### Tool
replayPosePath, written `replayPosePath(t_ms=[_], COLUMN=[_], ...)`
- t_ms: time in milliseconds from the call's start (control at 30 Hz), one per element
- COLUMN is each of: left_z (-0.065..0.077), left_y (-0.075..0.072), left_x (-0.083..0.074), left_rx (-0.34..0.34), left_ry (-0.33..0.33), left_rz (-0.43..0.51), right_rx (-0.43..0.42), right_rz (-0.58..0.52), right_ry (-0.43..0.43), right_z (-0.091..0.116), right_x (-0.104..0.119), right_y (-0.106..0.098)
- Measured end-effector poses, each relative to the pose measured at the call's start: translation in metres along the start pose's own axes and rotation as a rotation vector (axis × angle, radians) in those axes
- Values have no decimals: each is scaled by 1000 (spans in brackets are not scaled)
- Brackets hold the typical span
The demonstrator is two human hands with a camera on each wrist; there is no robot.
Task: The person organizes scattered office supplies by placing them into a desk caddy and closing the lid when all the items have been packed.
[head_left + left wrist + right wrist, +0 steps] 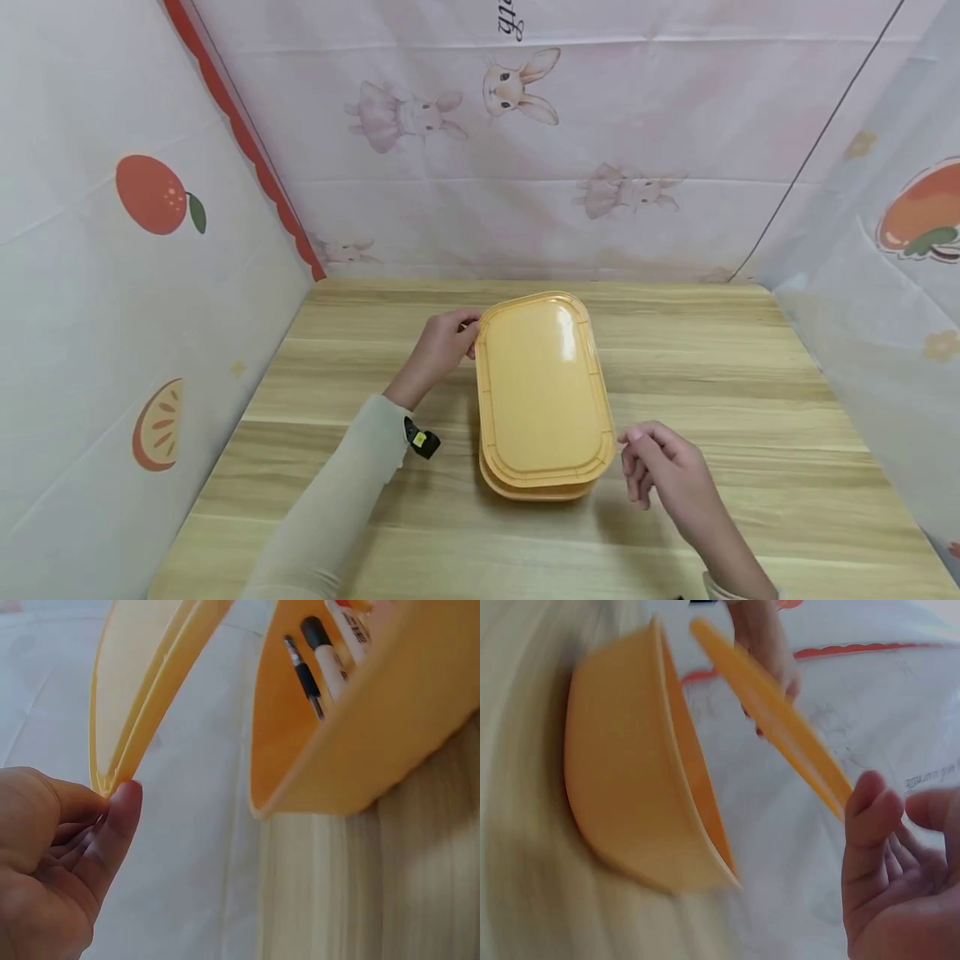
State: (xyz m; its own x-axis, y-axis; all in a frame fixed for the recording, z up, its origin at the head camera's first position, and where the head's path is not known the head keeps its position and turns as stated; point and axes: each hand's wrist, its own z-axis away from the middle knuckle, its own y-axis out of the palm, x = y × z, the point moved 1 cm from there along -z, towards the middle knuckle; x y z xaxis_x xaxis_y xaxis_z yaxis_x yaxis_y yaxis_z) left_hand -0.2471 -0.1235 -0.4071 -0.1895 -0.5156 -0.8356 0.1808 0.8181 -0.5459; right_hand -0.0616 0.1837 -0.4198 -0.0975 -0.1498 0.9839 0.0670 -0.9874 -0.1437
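A yellow plastic lid [543, 383] is held tilted above a matching deep yellow box [390, 742], which stands on the table. My left hand [450, 337] pinches the lid's edge near its far left corner between thumb and fingers. Close to the lid's near right corner is my right hand [671, 475], its fingers loosely bent; whether a fingertip touches the edge I cannot tell. Inside the box, the left wrist view shows a black-and-clear pen [304, 675] and a white marker with a black cap [326, 656]. Another white marker [349, 630] is partly cut off.
The wood-grain table [712, 358] reaches back to a pink printed curtain [480, 217]. White sheets with fruit prints hang at the left [75, 317] and right. A black strap device [422, 440] sits on the left wrist.
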Motion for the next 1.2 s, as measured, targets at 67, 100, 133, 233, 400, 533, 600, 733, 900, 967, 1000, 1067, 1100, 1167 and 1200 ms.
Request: replayPosePath(t_ms=[67,100,133,233,400,533,600,733,900,967,1000,1067,1100,1167,1200], left_z=[-1,-1,-1,-1,-2,-4,-5,-5,-3,-2,-2,-2,-2,-2,-3], left_y=[-3,-5,-7,-11,-12,-12,-11,-8,-3,0,1,3,4,6,7], left_x=[-3,-5,-7,-11,-21,-29,-33,-36,-38,-38,-39,-39,-39,-38,-37], left_rx=[-20,-31,-42,-65,-35,-3,12,39,79,93,99,109,114,124,127], left_ry=[5,6,7,17,38,52,62,75,70,58,51,41,40,41,41], left_rz=[3,5,7,13,38,54,65,108,185,196,194,193,193,199,206], right_rx=[27,30,28,-20,-51,84,195,427,705,810,853,926,956,993,1004], right_rz=[-159,-234,-305,-486,-627,-651,-732,-994,-1251,-1319,-1349,-1421,-1457,-1518,-1546], right_ry=[20,41,62,102,179,221,197,150,175,174,166,167,165,169,179], right_z=[-6,-9,-11,-13,-9,-4,-2,-1,-5,-8,-9,-11,-11,-12,-12], right_x=[-6,-9,-12,-22,-34,-35,-33,-27,-21,-21,-21,-22,-22,-24,-25], right_y=[2,4,6,14,33,56,67,85,105,113,116,123,126,131,133])
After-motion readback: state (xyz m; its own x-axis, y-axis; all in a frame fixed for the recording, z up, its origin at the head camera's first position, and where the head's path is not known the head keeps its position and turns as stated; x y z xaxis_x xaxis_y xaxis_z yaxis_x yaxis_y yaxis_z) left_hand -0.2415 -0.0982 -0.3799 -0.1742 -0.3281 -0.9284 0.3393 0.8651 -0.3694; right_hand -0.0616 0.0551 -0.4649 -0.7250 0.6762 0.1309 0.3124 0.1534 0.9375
